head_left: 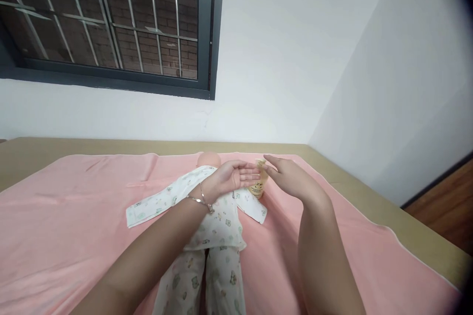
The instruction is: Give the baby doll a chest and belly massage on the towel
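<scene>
A pump bottle (257, 189) with yellowish contents and dark print stands on the pink sheet, partly behind my hands. My left hand (236, 176) is held palm up, fingers stretched out, in front of the bottle's upper part. Over at the bottle's right, my right hand (290, 176) has its fingers extended toward the pump top; whether they touch it I cannot tell. Below my left forearm lies what looks like a baby doll (221, 224) in a white long-sleeved top and trousers with small animal prints. Its rounded head (209, 159) shows just beyond my left wrist.
The pink sheet (81, 206) covers most of a tan surface (121, 145), whose border shows at the back and right. White walls meet at the right rear corner. A dark-framed barred window (207, 34) is at upper left, and a wooden panel (447, 206) at far right.
</scene>
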The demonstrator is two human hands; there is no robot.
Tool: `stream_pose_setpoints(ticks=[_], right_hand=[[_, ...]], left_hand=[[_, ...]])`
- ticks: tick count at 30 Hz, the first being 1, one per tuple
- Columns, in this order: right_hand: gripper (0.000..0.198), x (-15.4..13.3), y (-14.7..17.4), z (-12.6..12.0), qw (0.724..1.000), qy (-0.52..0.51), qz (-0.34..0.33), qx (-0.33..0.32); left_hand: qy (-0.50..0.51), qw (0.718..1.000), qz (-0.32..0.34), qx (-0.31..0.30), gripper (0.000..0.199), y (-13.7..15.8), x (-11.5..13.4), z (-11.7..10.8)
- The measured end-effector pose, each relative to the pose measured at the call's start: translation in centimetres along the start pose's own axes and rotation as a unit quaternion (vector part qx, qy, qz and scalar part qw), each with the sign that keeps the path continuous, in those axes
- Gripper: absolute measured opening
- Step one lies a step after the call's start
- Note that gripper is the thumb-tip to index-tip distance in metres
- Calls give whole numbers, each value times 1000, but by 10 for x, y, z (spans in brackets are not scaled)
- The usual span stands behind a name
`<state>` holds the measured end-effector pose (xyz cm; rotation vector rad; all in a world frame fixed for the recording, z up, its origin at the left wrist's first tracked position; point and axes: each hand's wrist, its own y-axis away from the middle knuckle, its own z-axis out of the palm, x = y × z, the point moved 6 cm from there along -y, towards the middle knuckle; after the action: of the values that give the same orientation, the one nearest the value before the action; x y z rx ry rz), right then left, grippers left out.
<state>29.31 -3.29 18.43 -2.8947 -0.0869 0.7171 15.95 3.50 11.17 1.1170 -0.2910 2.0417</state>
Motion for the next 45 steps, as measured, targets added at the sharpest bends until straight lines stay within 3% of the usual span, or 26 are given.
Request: stream_pose_setpoints(ticks=[4, 9, 20, 25, 31, 41, 43, 45], right_hand=[[48, 6, -7, 3, 1000, 4, -4, 20], [38, 3, -24, 17, 999, 14, -28, 19], [29, 6, -33, 24, 998, 54, 1, 14], [29, 1, -33, 24, 996, 74, -4, 43], [33, -5, -33, 28, 992, 125, -6, 30], [32, -7, -31, 27, 991, 127, 15, 48], [34, -6, -32, 28, 990, 126, 19, 52], [35, -5, -34, 31, 991, 120, 29, 55]], left_hand=[[172, 985, -2, 25, 20, -36, -3, -6], [254, 965, 19, 67, 22, -55, -3, -8], [253, 955, -16, 153, 33, -63, -10, -21], [267, 952, 5, 152, 40, -62, -5, -26], [290, 945, 42, 148, 43, -62, -3, -30], [300, 945, 47, 121, 43, -53, -1, -21], [296, 942, 55, 146, 38, -42, 0, -23], [286, 932, 85, 207, 30, -23, 3, -28]])
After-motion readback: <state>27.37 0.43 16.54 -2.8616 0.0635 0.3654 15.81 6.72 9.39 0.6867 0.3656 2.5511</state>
